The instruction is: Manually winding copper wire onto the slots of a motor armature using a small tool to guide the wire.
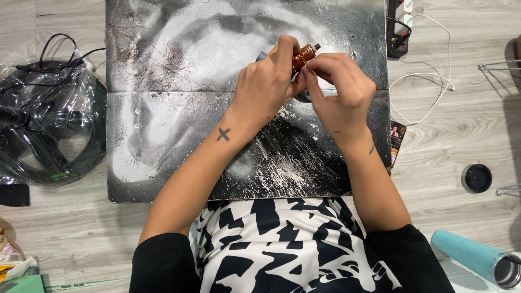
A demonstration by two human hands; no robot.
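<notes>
A small copper-wound motor part (303,56) with a short metal shaft is held up over a scratched black board (163,135). My left hand (268,81) grips it from the left, fingers wrapped around its body. My right hand (339,89) pinches at its lower right side with thumb and fingertips. A grey object is partly hidden under both hands. Loose tangles of thin copper wire (168,57) lie on the board to the left of my hands.
A black round device in clear plastic wrap (49,119) lies on the floor at left. A power strip (399,27) with a white cable (429,87) is at top right. A black jar lid (477,178) and a teal bottle (477,258) lie at right.
</notes>
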